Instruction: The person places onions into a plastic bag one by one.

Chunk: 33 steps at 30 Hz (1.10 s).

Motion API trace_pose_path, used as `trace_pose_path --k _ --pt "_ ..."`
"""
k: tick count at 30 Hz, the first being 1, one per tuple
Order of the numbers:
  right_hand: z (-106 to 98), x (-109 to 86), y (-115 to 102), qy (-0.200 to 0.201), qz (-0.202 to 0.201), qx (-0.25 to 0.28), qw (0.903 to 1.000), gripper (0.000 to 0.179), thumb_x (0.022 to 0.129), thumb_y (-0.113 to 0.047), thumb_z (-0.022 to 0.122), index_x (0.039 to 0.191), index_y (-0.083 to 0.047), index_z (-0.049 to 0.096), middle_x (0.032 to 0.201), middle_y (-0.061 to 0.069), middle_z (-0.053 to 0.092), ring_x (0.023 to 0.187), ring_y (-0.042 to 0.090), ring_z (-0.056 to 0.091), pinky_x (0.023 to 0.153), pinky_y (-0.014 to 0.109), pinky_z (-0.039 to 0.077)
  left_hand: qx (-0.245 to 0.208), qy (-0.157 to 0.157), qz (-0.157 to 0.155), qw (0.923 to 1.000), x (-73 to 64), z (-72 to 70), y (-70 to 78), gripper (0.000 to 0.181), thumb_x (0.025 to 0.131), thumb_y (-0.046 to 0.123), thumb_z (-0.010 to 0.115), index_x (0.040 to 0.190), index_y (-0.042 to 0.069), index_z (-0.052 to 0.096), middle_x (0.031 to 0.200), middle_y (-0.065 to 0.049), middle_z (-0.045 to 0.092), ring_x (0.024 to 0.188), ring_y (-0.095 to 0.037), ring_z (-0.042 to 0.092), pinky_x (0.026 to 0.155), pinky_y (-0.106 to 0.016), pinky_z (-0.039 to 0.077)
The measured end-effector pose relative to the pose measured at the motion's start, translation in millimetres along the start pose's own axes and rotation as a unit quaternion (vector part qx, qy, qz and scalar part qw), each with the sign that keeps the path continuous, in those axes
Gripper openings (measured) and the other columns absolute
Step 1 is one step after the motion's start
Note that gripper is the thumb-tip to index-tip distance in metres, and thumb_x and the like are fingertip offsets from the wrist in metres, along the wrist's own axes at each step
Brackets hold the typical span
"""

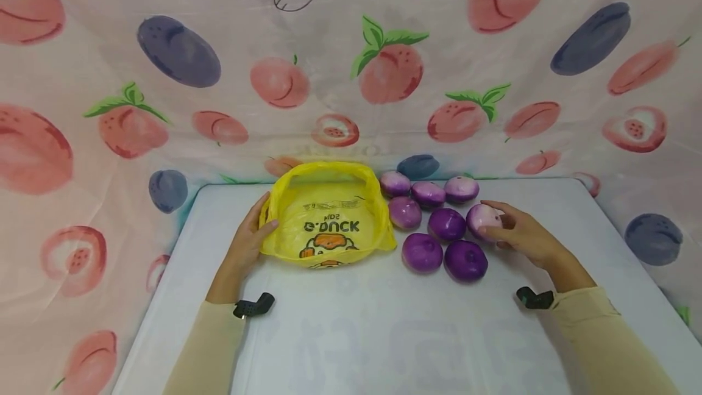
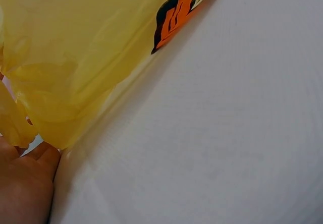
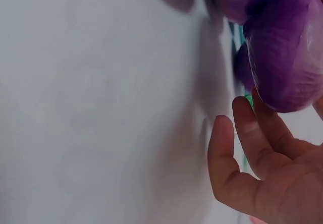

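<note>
A yellow plastic bag (image 1: 329,218) with a printed duck and dark lettering lies with its mouth spread wide. My left hand (image 1: 249,236) grips its left edge, thumb on the near side; the left wrist view shows the bag's gathered side above that hand (image 2: 28,183). My right hand (image 1: 529,238) pinches a shiny pale-and-purple onion (image 1: 484,219) between thumb and forefinger at the right of a cluster. In the right wrist view the same onion (image 3: 287,52) sits above the right hand (image 3: 267,173), whose other fingers spread loosely below it.
Several more purple onions (image 1: 446,224) stand close together between the bag and my right hand. All lie on a white table (image 1: 356,328). A fruit-patterned cloth (image 1: 329,35) hangs behind the table's far edge. A black camera mount sits at each wrist.
</note>
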State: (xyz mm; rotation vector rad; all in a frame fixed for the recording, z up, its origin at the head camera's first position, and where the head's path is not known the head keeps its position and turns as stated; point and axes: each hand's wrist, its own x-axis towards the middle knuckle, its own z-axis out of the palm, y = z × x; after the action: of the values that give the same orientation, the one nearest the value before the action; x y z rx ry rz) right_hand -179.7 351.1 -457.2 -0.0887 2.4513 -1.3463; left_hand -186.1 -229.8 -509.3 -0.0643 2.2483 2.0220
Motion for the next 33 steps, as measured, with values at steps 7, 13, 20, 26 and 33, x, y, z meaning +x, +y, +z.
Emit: trace_pose_path --k 7,13,20,26,33 --pt "0.9 -8.7 -16.7 0.031 -0.018 -0.008 0.9993 0.077 0.098 -0.034 0.069 0.162 -0.021 0.029 0.146 0.023 0.047 0.109 0.006 0.055 0.085 0.020 0.056 0.004 -0.004 -0.009 0.9999 0.3 0.5 0.8 0.070 0.103 0.016 0.059 0.160 0.042 0.027 0.171 0.012 0.019 0.158 -0.015 0.016 0.129 -0.043 0.018" --pt "7.9 -13.5 -36.2 0.034 -0.044 -0.009 0.9984 0.074 0.098 -0.030 0.069 0.161 -0.022 0.032 0.143 0.013 0.049 0.110 0.009 0.056 0.085 0.022 0.055 0.007 -0.007 -0.009 0.9999 0.2 0.5 -0.2 0.071 0.103 0.015 0.058 0.160 0.042 0.027 0.171 0.013 0.019 0.158 -0.015 0.016 0.129 -0.043 0.019" --pt "17.0 -16.3 -61.9 0.012 -0.077 0.015 0.9969 0.072 0.098 -0.023 0.069 0.161 -0.020 0.033 0.147 0.012 0.043 0.110 0.010 0.057 0.087 0.020 0.054 0.012 -0.005 0.003 0.9999 0.9 -1.6 -2.1 0.075 0.100 0.008 0.056 0.161 0.039 0.026 0.171 0.010 0.019 0.158 -0.015 0.018 0.129 -0.043 0.018" --pt "27.4 -11.1 -74.8 -0.004 -0.110 0.051 0.9926 0.067 0.099 -0.016 0.067 0.159 -0.016 0.036 0.142 0.008 0.044 0.108 0.012 0.060 0.087 0.023 0.057 0.038 0.013 0.008 0.9992 0.4 -3.1 0.6 0.076 0.097 0.007 0.052 0.163 0.035 0.025 0.170 0.005 0.024 0.156 -0.019 0.024 0.128 -0.046 0.023" --pt "36.4 -9.9 -87.5 -0.024 -0.114 0.055 0.9917 0.067 0.099 -0.017 0.067 0.159 -0.017 0.037 0.141 0.011 0.045 0.111 0.018 0.059 0.089 0.023 0.056 0.002 0.029 -0.004 0.9996 -0.9 -7.5 -0.8 0.077 0.096 0.003 0.050 0.163 0.033 0.025 0.167 -0.002 0.032 0.148 -0.023 0.039 0.106 -0.017 0.045"
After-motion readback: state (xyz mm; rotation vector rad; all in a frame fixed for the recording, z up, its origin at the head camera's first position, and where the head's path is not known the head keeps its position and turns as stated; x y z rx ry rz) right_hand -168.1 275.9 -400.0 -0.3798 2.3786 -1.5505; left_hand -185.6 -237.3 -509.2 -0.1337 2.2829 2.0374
